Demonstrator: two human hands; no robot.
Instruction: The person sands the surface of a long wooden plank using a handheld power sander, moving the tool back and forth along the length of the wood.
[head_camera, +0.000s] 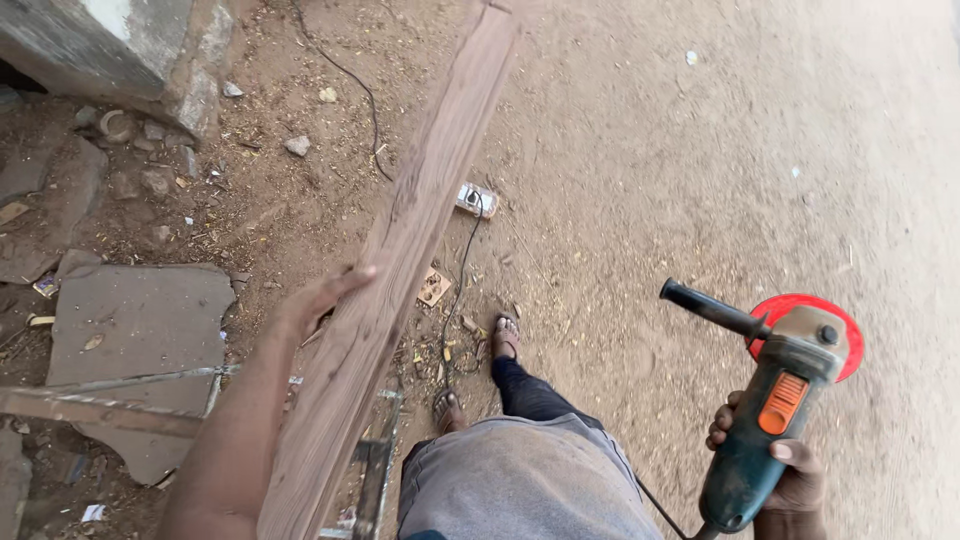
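In the centre of the head view, a long wooden plank runs from the lower left of the frame up to the top middle, tilted off the ground and resting against the left hand. That hand lies flat along the plank's left edge, fingers stretched out and pressed to the wood rather than curled round it; what the thumb does is hidden behind the board. At the lower right, the right hand is wrapped tight around the dark green body of an angle grinder, whose black side handle sticks out toward the upper left and whose red disc guard shows at the far right. The grinder hangs well apart from the plank, over bare dirt ground.

A black cable trails from a white socket block just right of the plank down toward the person's sandalled feet. A metal frame crosses the lower left, with flat stones beside it.

As a judgement, the step in hand is positioning: the board is being steadied while the tool is carried clear. The next move seems to call for the plank being settled firmly on a support, and for the disc being brought to the wood with the cable kept away from the feet.
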